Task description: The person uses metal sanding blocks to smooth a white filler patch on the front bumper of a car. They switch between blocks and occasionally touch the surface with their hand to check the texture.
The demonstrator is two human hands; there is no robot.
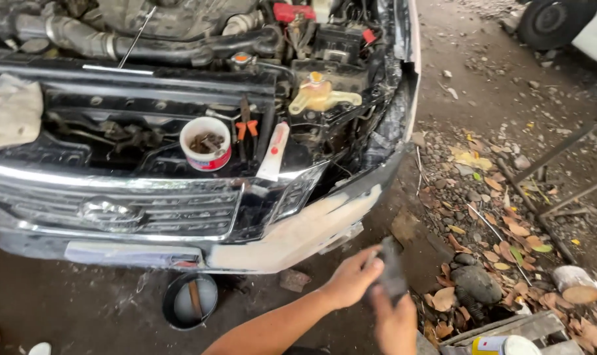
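Left hand [352,279]: fingers closed round the upper end of the dark sheet [392,276].
Right hand [396,323]: grips its lower end.
Sheet axis: roughly upright, top toward the bumper [311,227].

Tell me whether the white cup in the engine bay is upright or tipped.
Upright: the white cup stands with its open mouth facing up, brown metal bits visible inside.

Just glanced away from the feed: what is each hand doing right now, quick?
Left hand: closed on the upper end of a dark flat piece.
Right hand: closed on the lower end of the same piece.
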